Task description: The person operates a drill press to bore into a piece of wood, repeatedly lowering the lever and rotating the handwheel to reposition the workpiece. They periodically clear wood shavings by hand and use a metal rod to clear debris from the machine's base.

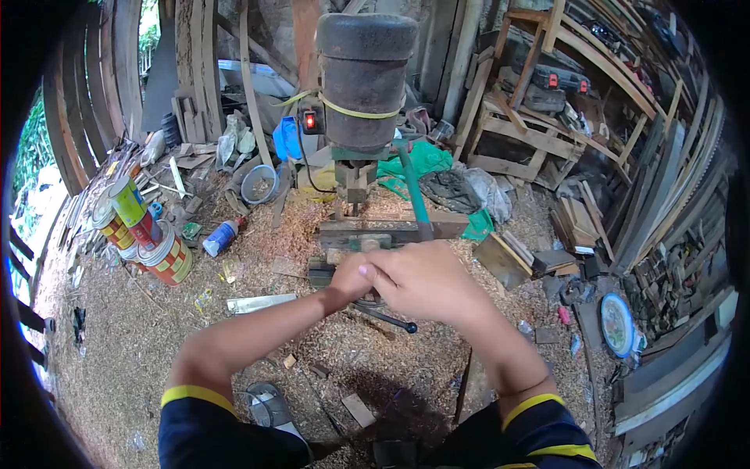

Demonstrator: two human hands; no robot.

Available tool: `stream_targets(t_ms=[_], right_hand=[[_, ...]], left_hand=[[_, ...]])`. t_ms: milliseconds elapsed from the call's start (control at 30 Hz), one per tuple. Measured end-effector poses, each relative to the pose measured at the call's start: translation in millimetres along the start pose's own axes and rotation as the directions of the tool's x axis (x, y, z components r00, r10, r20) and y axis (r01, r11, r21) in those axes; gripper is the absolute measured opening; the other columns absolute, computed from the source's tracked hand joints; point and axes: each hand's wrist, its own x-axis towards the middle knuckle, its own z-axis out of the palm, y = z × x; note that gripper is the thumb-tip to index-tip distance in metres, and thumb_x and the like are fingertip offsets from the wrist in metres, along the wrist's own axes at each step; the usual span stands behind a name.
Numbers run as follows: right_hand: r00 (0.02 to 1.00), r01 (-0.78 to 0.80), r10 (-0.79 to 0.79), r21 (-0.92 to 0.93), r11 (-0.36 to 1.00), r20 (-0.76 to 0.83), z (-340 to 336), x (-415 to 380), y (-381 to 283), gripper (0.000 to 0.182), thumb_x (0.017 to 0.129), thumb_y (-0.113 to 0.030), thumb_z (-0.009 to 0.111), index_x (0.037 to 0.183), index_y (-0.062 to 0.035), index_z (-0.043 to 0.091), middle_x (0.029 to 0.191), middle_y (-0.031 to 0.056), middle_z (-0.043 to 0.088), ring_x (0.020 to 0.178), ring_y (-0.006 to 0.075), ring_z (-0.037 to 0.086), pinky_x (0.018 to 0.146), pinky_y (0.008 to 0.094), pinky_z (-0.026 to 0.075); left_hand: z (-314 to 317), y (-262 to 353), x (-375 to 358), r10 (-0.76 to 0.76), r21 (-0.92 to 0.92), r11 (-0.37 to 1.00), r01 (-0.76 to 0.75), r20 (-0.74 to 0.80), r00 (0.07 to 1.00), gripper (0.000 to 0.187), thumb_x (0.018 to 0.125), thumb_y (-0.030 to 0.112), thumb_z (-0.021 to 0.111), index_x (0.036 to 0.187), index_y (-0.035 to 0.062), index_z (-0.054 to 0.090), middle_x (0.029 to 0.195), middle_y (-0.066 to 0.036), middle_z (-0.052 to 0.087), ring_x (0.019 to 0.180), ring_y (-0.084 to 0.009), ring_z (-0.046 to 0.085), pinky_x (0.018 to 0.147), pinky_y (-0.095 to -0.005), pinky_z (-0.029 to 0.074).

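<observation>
My left hand (351, 279) and my right hand (426, 280) meet in front of a drill press (363, 86), low over its vise. Both look closed, with most fingers curled out of sight. The right thumb points left and lies against the left hand. What either hand holds, if anything, is hidden. A green lever (414, 191) slopes down from the machine, its lower end right behind my right hand. Beyond my hands a length of wood (391, 227) lies across under the drill head. Below them juts a vise handle (383, 316) with a black knob.
Wood shavings (312, 352) cover the ground. Stacked cans (141, 223) and a blue bottle (220, 238) stand or lie to the left. Planks and a wooden frame (531, 141) crowd the right, with a round plate (617, 324) nearer. A red switch light (310, 119) glows.
</observation>
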Motion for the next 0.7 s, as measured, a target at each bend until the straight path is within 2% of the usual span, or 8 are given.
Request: stream_targets(t_ms=[33,133,200,233,333,367,467,700], right_hand=[[1.0,-0.009,0.009,-0.012,1.0,0.005,0,-2,2,0.031,0.103,-0.036,0.05,0.1,-0.0117,0.07,0.066,0.0102,0.069,0.069,0.0334,0.072,0.064,0.0465,0.055],[0.99,-0.144,0.139,0.349,0.926,0.038,2,-10,9,0.018,0.101,-0.023,0.057,0.106,-0.0081,0.066,0.085,0.0133,0.072,0.087,0.0346,0.072,0.077,0.046,0.056],[0.946,0.084,0.018,0.3,0.95,-0.323,11,-15,17,0.02,0.096,-0.009,0.063,0.115,-0.0044,0.062,0.109,0.0181,0.067,0.109,0.0404,0.065,0.093,0.0462,0.052],[0.902,-0.075,0.137,0.163,0.984,-0.409,12,-20,10,0.041,0.093,-0.002,0.066,0.132,-0.0042,0.053,0.124,0.0205,0.059,0.122,0.0435,0.058,0.108,0.0473,0.044],[0.754,-0.197,0.386,0.378,0.905,-0.531,27,-11,10,0.057,0.096,-0.007,0.065,0.146,-0.008,0.038,0.12,0.0187,0.06,0.109,0.0374,0.065,0.094,0.0483,0.055],[0.718,-0.558,0.683,0.696,0.451,0.133,18,-21,12,0.053,0.1,-0.014,0.065,0.142,-0.0087,0.034,0.109,0.0141,0.061,0.087,0.0268,0.068,0.068,0.0449,0.061],[0.572,-0.711,0.617,0.702,0.044,0.541,1,-15,9,0.039,0.103,-0.021,0.064,0.131,-0.0106,0.04,0.098,0.0103,0.06,0.064,0.02,0.063,0.049,0.0377,0.055],[0.457,-0.776,0.485,0.6,-0.193,0.746,-64,13,25,0.022,0.104,-0.027,0.059,0.093,-0.0152,0.044,0.061,-0.0063,0.04,0.044,0.0055,0.035,0.039,0.0265,0.028]], left_hand=[[8,-35,13,0.169,0.258,0.955,-0.145,-0.073,0.983,0.036,0.099,0.033,0.055,0.096,0.0029,0.074,0.088,-0.021,0.074,0.078,-0.0414,0.072,0.072,-0.0486,0.056],[11,-15,14,0.085,0.301,0.953,-0.035,-0.155,0.984,0.047,0.102,0.038,0.049,0.086,-0.0009,0.071,0.084,-0.025,0.07,0.079,-0.0481,0.067,0.073,-0.0539,0.054],[11,-8,13,0.14,0.372,0.925,-0.082,-0.132,0.981,0.055,0.103,0.041,0.047,0.076,-0.0022,0.068,0.077,-0.026,0.068,0.077,-0.047,0.068,0.073,-0.0559,0.053],[7,3,12,0.078,0.438,0.899,-0.024,-0.104,0.991,0.058,0.103,0.042,0.046,0.072,-0.0022,0.068,0.075,-0.026,0.067,0.076,-0.0467,0.067,0.072,-0.0561,0.052],[5,17,10,0.016,0.514,0.857,0.021,-0.068,0.998,0.061,0.104,0.042,0.048,0.066,-0.0023,0.066,0.07,-0.028,0.063,0.072,-0.0494,0.064,0.069,-0.0564,0.052],[5,17,9,0.043,0.536,0.844,0.002,-0.071,0.997,0.059,0.103,0.041,0.048,0.067,-0.0019,0.066,0.07,-0.028,0.063,0.071,-0.0487,0.065,0.069,-0.0563,0.052],[7,6,8,0.1,0.568,0.823,-0.033,-0.087,0.991,0.052,0.1,0.037,0.052,0.067,-0.0007,0.067,0.07,-0.027,0.063,0.07,-0.0468,0.065,0.068,-0.0555,0.052],[-5,0,8,0.267,0.317,0.911,-0.265,0.036,0.963,0.046,0.097,0.029,0.059,0.062,-0.0001,0.057,0.063,-0.023,0.057,0.06,-0.0443,0.059,0.059,-0.0528,0.047]])
